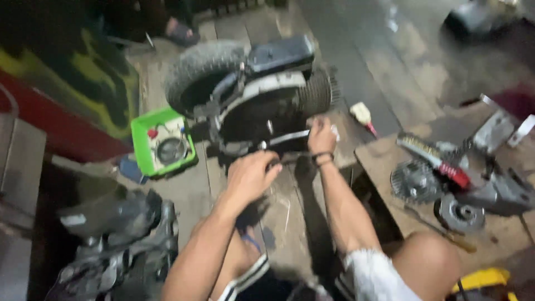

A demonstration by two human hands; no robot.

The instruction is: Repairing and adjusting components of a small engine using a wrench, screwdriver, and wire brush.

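On the concrete floor (184,195) ahead of me lies a dark scooter engine and rear-wheel assembly with a black knobbly tyre (253,83), tipped on its side. My left hand (249,175) curls against its lower edge; its grip is clenched, though on what I cannot tell. My right hand (321,136) is closed round a thin pale metal bar (288,136) at the casing. Just left of the assembly sits a green plastic tray of small parts (163,142). Well to the right, a low wooden board (384,159) carries round grey metal clutch parts (415,181) and a red-handled wire brush (434,156).
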